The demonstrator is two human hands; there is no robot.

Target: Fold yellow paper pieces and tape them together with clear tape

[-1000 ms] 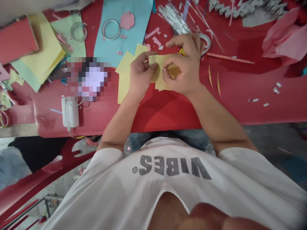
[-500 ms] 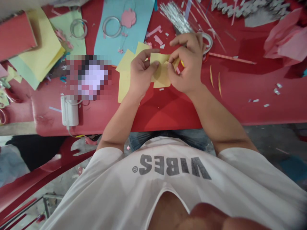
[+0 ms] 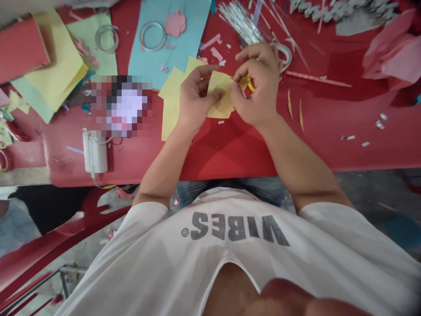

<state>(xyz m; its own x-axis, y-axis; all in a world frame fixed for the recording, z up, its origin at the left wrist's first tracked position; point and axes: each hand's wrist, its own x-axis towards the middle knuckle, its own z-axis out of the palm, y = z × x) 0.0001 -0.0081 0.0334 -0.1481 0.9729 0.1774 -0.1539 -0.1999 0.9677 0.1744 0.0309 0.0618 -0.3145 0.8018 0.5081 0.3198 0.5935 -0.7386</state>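
Observation:
A small yellow paper piece [image 3: 221,105] is held up between my two hands, above the red table. My left hand [image 3: 195,98] pinches its left side, thumb on the front. At its upper right edge, the thumb and index finger of my right hand [image 3: 258,92] are closed on the paper; the other fingers are raised. A yellow and red object shows partly behind my right hand. Larger yellow sheets [image 3: 171,107] lie under and left of my left hand.
The red table [image 3: 230,162] bears a blue sheet [image 3: 140,57] with a tape roll [image 3: 153,36] and a pink paper flower [image 3: 176,23], silver strips [image 3: 241,22], a striped pencil [image 3: 319,79], pink tissue [image 3: 394,57], a white power bank [image 3: 95,152] and a blurred-out phone-like object [image 3: 128,107].
The yellow paper has turned and tilted between my fingers, and its face now looks smoother and more squared. My right hand has shifted very slightly.

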